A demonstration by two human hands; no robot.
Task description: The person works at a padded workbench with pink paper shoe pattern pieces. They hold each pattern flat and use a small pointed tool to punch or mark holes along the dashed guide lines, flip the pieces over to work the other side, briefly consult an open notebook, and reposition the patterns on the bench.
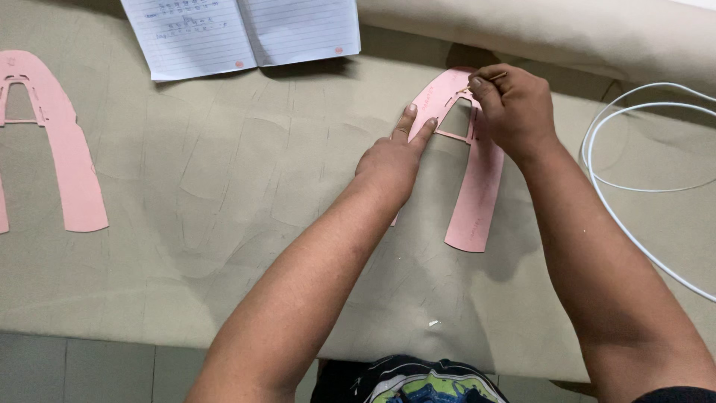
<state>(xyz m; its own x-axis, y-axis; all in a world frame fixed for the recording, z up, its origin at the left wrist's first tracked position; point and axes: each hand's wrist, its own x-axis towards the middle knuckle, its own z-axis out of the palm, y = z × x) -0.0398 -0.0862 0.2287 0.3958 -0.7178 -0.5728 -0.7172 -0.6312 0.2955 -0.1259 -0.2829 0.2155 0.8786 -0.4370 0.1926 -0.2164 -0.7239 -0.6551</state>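
Note:
A pink U-shaped paper pattern (477, 186) lies flat on a tan sheet of material (224, 194). My left hand (391, 160) presses two spread fingers down on the pattern's left arm. My right hand (514, 104) sits over the top curve of the pattern, pinching a thin pencil-like stick (485, 78) whose tip touches the pattern's inner cutout edge. Part of the pattern's left arm is hidden under my left hand.
A second pink pattern (63, 149) lies at the far left. An open lined notebook (239, 33) rests at the top. A white cord (619, 186) loops at the right. A roll of tan material (559, 30) runs along the top right. The sheet's front edge is near my body.

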